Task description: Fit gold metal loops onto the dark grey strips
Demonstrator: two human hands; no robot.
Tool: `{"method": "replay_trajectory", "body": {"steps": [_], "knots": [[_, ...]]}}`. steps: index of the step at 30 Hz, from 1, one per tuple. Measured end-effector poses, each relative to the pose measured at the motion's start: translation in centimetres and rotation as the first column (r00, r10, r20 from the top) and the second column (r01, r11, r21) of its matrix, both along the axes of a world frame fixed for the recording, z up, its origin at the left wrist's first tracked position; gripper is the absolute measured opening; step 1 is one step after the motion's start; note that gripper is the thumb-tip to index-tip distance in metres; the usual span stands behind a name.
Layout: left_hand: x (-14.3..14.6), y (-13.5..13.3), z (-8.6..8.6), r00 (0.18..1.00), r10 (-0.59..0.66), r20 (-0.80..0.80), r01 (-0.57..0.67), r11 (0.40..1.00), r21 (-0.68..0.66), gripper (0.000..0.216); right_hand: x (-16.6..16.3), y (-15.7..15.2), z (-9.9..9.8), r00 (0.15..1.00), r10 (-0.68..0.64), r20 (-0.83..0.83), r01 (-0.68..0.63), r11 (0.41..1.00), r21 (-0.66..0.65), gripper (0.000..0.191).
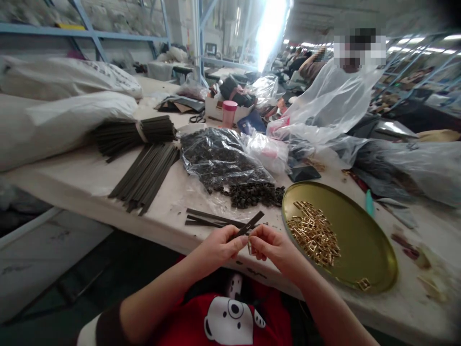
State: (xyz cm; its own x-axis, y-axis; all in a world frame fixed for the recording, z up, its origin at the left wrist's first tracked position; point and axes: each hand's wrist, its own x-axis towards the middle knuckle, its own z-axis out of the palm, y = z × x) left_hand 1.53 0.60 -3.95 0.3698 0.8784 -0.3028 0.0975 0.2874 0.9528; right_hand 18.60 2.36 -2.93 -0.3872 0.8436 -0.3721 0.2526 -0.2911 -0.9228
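closest in, just over the worktop (108, 180) edge, the left hand (219, 246) has its fingers pinched on the lower end of a dark strap (248, 225), which slants up and to the right above the knuckles. the right hand (273, 247) sits touching it, fingers clamped on a small gold buckle (249, 247) held right at the strap's near end, so the two pieces meet between the fingertips. it looks like the fitting step: the strap end being fed into the buckle. the next move likely calls for a steady left pinch and a fine push or slide from the right, keeping the strap flat so it does not kink. just beyond the hands, a few loose straps (205, 218) lie on the worktop. to the right, a round brass tray (363, 250) holds a heap of gold buckles (315, 235). further back, dark small parts (252, 194) spill from a clear bag (219, 158), with a spread of straps (147, 175) and a tied bundle (133, 134) to the left. beyond those stand a pink cup (229, 112) and another person behind plastic sheeting (331, 101).
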Motion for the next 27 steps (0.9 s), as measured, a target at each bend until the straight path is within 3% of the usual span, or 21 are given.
{"method": "replay_trajectory", "body": {"steps": [5,11,15,19,27], "knots": [[-0.2,-0.3,-1.7,0.996,0.031,-0.078,-0.034,0.999,-0.037,0.023,-1.4,-0.9,-1.0,0.998,-0.032,-0.049,0.030,0.999,-0.044,0.029],[-0.1,0.3,-1.3,0.984,0.166,-0.065,-0.163,0.986,0.044,0.020,-1.8,-1.0,-0.7,0.956,-0.222,-0.190,0.203,0.972,-0.118,0.032],[0.0,0.3,-1.1,0.989,0.112,-0.095,-0.106,0.992,0.062,0.018,-1.9,-1.0,-1.4,0.910,-0.349,-0.225,0.340,0.937,-0.079,0.025],[-0.2,0.2,-1.1,0.997,0.023,-0.078,-0.021,0.999,0.029,0.018,-2.0,-1.0,-1.9,0.915,-0.349,-0.202,0.351,0.936,-0.025,0.025],[-0.8,0.6,-0.9,0.995,0.047,-0.083,-0.043,0.998,0.049,0.022,-2.1,-1.4,-1.3,0.938,-0.299,-0.173,0.313,0.948,0.060,0.029]]}}
